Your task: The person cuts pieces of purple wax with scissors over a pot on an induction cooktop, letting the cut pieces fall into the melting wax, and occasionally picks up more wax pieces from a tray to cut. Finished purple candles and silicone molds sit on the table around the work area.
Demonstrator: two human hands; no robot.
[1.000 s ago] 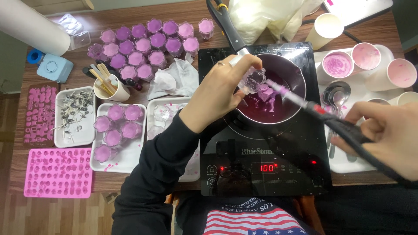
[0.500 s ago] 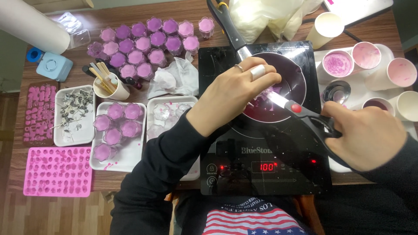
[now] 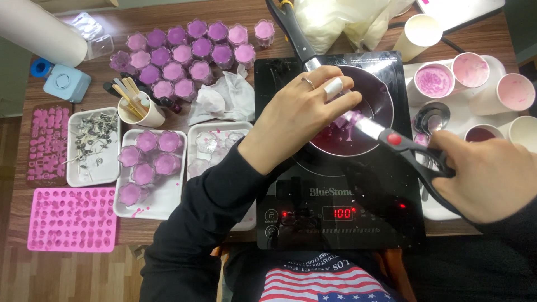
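Since half a second ago the left hand [image 3: 305, 114] has stayed over the saucepan [image 3: 376, 95] while the right hand [image 3: 489, 176] has drawn slightly toward the right edge, the scissors [image 3: 400, 142] keeping their line into the pan; the left hand's fingers [image 3: 341, 103] are curled downward over the purple liquid [image 3: 335, 140], one wearing a white bandage and another a ring; whether they grip anything beneath cannot be told; the right hand is closed through the black scissor handles, blades near together with their tips over the liquid below the left fingertips; the saucepan sits on a black induction hob [image 3: 335, 196] with a lit red display; on the wooden tabletop [image 3: 168, 22] to the left stand rows of purple-filled moulded cups [image 3: 190, 50], white trays [image 3: 154, 204], a pink silicone mould [image 3: 70, 218] and a paper cup of wooden sticks [image 3: 137, 109]; paper cups [image 3: 470, 70] with pink residue stand right of the hob.
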